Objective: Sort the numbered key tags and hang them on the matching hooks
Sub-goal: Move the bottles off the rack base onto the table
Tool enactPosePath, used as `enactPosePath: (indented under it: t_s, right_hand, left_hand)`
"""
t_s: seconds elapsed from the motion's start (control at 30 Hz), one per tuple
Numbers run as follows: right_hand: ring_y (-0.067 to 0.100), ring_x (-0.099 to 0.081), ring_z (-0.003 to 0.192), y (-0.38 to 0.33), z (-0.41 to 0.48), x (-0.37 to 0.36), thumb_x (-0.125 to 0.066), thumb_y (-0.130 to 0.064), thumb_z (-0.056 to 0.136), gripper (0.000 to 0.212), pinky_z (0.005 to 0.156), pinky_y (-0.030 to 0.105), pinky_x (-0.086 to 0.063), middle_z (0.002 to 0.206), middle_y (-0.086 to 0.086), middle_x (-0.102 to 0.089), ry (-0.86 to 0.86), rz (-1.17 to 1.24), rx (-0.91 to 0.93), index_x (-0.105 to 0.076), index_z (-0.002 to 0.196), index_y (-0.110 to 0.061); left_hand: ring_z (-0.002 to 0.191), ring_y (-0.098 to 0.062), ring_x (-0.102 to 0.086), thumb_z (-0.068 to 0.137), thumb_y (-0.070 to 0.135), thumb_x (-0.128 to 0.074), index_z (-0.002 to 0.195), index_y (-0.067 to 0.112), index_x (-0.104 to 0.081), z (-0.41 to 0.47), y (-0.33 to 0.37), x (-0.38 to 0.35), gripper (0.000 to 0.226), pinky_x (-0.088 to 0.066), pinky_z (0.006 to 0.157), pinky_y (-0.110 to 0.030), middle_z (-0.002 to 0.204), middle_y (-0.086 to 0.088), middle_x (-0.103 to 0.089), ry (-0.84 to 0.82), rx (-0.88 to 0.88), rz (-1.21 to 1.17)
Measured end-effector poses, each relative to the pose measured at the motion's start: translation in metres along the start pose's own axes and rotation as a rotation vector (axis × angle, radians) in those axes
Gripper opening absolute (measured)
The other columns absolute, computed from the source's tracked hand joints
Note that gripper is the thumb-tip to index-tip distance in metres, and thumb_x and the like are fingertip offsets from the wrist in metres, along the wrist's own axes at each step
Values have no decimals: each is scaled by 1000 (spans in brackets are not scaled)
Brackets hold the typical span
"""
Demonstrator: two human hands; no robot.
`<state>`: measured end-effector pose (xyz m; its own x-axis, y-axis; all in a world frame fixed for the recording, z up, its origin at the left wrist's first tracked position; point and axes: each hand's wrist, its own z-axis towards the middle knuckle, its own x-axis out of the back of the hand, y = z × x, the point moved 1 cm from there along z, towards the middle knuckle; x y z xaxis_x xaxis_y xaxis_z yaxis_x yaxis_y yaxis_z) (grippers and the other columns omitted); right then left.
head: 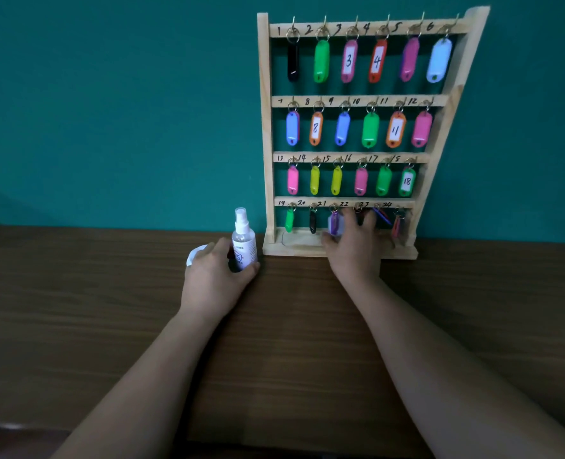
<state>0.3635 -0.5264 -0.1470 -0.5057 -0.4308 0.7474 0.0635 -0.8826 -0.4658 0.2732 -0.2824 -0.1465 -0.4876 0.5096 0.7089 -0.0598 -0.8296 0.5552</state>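
Risks, from the left: a white round object is lying just beside the left hand, which is curling round the base of the spray bottle; a nudge could be tipping that tall bottle into the rack. Right hand is reaching into the bottom row, fingers spread by a purple tag near hook 22; blur is hiding whether it is pinching anything. Its knuckles could be knocking neighbouring tags loose. Counting: one bottle, four rails, eighteen tags on the upper three, at least five showing below.
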Motion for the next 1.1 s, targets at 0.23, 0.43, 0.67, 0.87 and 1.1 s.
enactPosePath:
  t_s: [0.23,0.43,0.67,0.87,1.1]
  right_hand:
    - [36,-65,102,1,-1,5,-79,-27,89,45,86,49,-58,124,11,-56,46,74,1,-61,131,-24]
    - [34,-66,105,1,0,5,-80,-33,87,49,90,47,-54,122,7,-62,39,41,-25,-62,132,-25]
    - [32,-70,102,4,4,2,-81,-46,85,54,96,50,-53,108,7,-73,6,52,-89,-64,131,-23]
    - [31,-69,101,5,7,-1,-78,-55,83,59,93,45,-52,105,5,-72,-19,49,-89,-62,131,-24]
    - [34,-69,95,3,6,2,-75,-56,80,49,71,36,-42,98,8,-72,18,46,-45,-66,114,-21]
  left_hand:
    - [85,-15,-55,82,49,-80,87,24,-57,0,3,1,34,-53,78,-42,80,12,-57,7,6,1]
    - [85,-18,-55,81,47,-80,85,23,-56,1,3,2,35,-52,78,-44,79,12,-57,8,-6,7]
    - [86,-17,-53,81,47,-80,86,23,-57,0,3,3,34,-51,80,-44,79,13,-55,10,-6,6]
    - [88,-16,-54,82,49,-79,87,24,-56,0,2,2,34,-52,82,-44,82,12,-57,-1,10,4]
    - [89,-14,-54,83,50,-78,88,26,-55,0,1,3,34,-52,81,-43,84,12,-58,-1,12,3]
